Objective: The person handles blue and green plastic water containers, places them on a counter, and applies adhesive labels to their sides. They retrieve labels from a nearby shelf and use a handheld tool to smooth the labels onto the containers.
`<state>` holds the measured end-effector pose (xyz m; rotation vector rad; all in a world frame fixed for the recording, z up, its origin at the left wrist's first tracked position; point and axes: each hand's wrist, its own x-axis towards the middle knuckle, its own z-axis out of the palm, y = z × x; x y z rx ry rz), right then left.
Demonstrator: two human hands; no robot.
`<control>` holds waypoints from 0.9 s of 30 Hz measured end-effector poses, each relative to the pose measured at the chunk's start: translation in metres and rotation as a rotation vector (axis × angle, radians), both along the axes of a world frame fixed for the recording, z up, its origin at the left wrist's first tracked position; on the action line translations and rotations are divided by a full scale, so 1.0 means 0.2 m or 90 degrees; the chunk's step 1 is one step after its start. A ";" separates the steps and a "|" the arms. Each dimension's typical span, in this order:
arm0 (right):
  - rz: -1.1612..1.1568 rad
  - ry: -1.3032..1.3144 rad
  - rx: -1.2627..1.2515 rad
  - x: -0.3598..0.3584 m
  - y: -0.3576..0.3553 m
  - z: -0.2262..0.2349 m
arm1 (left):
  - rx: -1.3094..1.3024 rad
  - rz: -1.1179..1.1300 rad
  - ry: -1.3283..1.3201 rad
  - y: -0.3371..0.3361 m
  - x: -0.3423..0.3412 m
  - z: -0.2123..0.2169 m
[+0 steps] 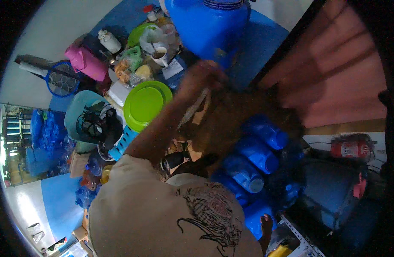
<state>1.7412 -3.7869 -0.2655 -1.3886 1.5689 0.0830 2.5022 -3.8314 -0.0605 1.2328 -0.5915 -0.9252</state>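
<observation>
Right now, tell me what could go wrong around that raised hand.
The left hand is blurred with a pale strip-like thing in it, close to the big blue container; a knock there seems possible. Just beside it sits a cup with a spoon amid a crowded pile; a swing could tip it. The green plate lies at the pile's edge and might slide off.
</observation>
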 end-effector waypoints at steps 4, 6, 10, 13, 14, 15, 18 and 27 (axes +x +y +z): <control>-0.016 -0.006 0.021 0.05 -0.04 -0.08 | -0.103 0.270 0.165 0.56 0.52 0.08; 0.030 -0.034 -0.062 0.06 0.01 -0.13 | -0.106 0.358 0.210 0.83 0.57 0.02; 0.032 0.013 -0.064 0.00 0.12 -0.21 | -0.104 0.094 0.382 1.18 0.49 -0.32; 0.055 0.042 -0.040 -0.06 0.23 -0.19 | 0.136 -0.122 0.317 1.15 0.11 -0.30; 0.049 0.042 -0.023 -0.03 0.23 -0.16 | 0.218 -0.216 0.295 1.20 0.04 -0.30; 0.044 0.037 -0.007 0.04 0.23 -0.08 | 0.229 -0.230 0.244 1.28 -0.03 -0.33; -0.016 0.037 -0.002 -0.03 0.41 -0.02 | 0.280 -0.263 0.130 1.43 -0.15 -0.47; -0.057 0.029 -0.156 -0.22 1.15 0.06 | 0.421 -0.440 -0.421 2.28 -0.38 -1.01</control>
